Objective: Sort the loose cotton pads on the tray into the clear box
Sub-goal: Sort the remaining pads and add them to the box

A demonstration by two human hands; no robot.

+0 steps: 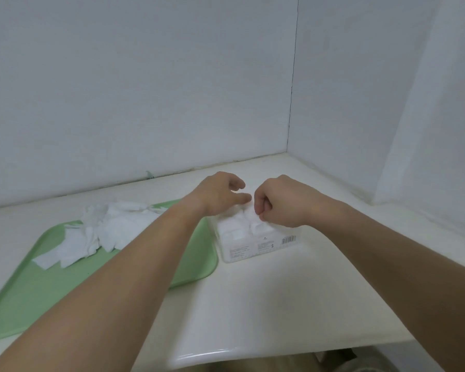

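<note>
While the right hand [278, 204] pinches pads into the clear box [255, 238] beside the tray [196, 267], the left hand [220, 193] hovers open; press them flat before fetching the loose pile [102, 232]

Nothing here can actually be read. The clear box [255, 245] carries print on its near side wall: a barcode [288, 240] toward the right end of that wall, a small dark mark left of the barcode, and several blocks of fine grey lines further left along the same wall. All of it is too small and blurred to make out any letters, digits or brand.
</note>
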